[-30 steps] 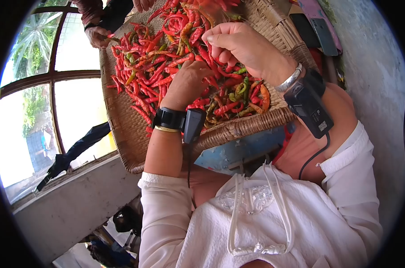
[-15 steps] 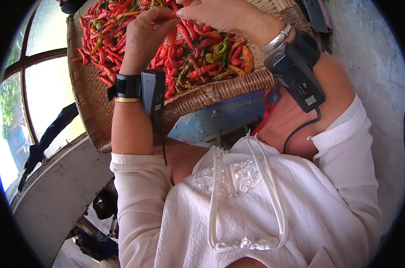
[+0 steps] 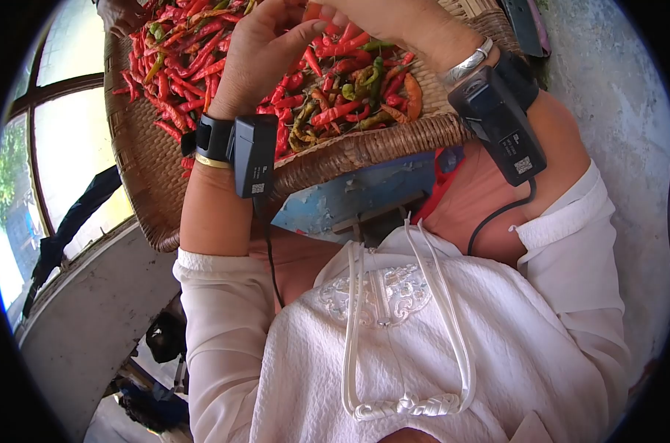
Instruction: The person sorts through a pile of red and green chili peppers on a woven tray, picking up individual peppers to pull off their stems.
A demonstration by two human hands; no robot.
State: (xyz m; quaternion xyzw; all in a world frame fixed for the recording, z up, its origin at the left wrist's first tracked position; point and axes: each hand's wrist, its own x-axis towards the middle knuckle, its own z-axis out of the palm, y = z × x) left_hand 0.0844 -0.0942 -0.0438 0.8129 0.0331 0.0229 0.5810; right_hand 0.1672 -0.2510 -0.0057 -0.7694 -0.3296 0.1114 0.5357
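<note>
Both hands meet at the top edge of the head view, above a shallow woven basket [image 3: 372, 150] heaped with chili peppers [image 3: 202, 55]. My left hand [image 3: 268, 52] is closed, with thumb and fingers pinched towards an orange-red chili pepper [image 3: 313, 11]. Against the same pepper, the fingers of my right hand [image 3: 379, 21] are closed too; their tips are partly cut off by the frame edge. Most peppers below are red. Green and brownish ones [image 3: 364, 85] and an orange one [image 3: 413, 96] lie near the basket's front rim.
Another person's hand [image 3: 121, 15] rests at the basket's far left corner. A window [image 3: 76, 140] with a dark folded cloth-like thing [image 3: 62, 240] stands to the left. On the right is a grey wall [image 3: 608, 111]. Black wrist devices [image 3: 255, 155] with cables are on both my wrists.
My two hands have risen slightly towards the top edge, with the left one shifting right. The other person's hand has come into view at the upper left.
</note>
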